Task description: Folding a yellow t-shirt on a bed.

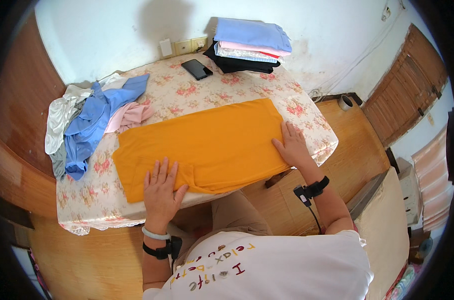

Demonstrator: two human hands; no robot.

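Observation:
A mustard-yellow garment [212,140] lies folded into a long, flat shape across the table, its near edge at the table's front. My left hand [162,188] rests flat on its lower left part, fingers spread, beside a small crease in the cloth. At the garment's right end, my right hand [293,145] lies with fingers stretched out, touching its edge and partly over the tablecloth. Neither hand grips anything. Which kind of garment it is, I cannot tell from the folded shape.
A floral tablecloth [227,89] covers the table. Loose blue, white and pink clothes [94,117] are heaped at the left. Towards the wall lie a black phone [197,69] and a stack of folded clothes [252,37]. A wooden door [406,85] stands at the right.

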